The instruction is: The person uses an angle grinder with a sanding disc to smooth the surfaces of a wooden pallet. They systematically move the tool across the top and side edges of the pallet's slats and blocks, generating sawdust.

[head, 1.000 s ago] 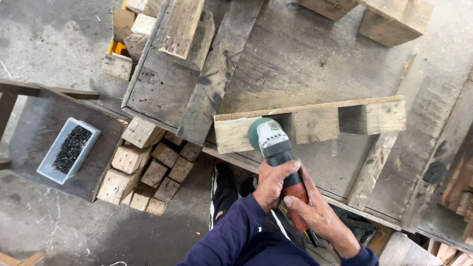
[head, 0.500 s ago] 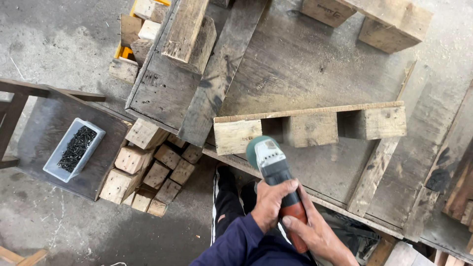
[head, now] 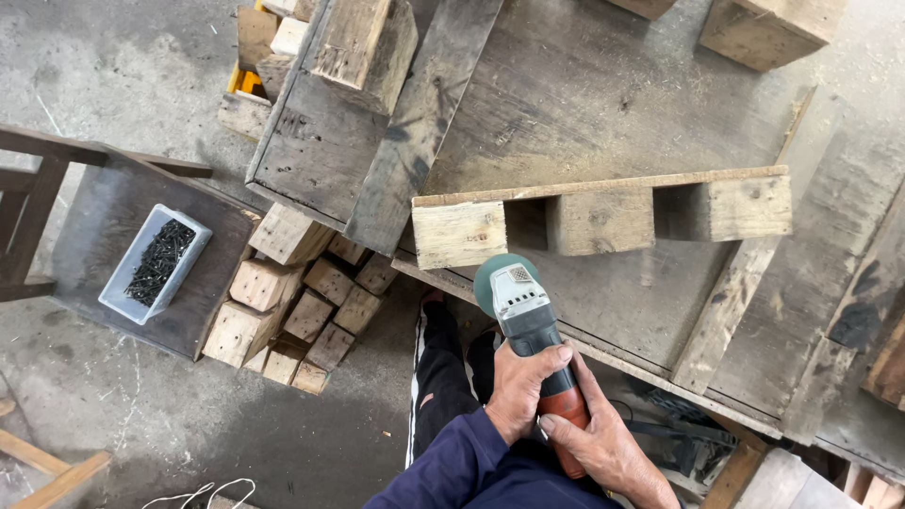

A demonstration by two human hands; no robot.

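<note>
Both my hands grip an angle grinder (head: 521,311) with a green head, grey body and red handle. My left hand (head: 521,388) wraps the body from the left. Lower down, my right hand (head: 603,452) closes around the red handle. The grinder's head sits just below the left block of a pallet piece (head: 603,215), a thin plank with three pale wooden blocks under it, lying on its side on a worktable of weathered boards (head: 566,94). Whether the disc touches the wood is hidden.
Several cut wood blocks (head: 302,302) are stacked on the floor to the left. A grey tray of black screws (head: 156,264) rests on a dark wooden stand (head: 217,245). My legs (head: 443,368) are below the table edge. More blocks (head: 764,28) lie on the far boards.
The grinder's head has drawn back toward me, from overlapping the left block to just below it. Both hands kept their grip.
</note>
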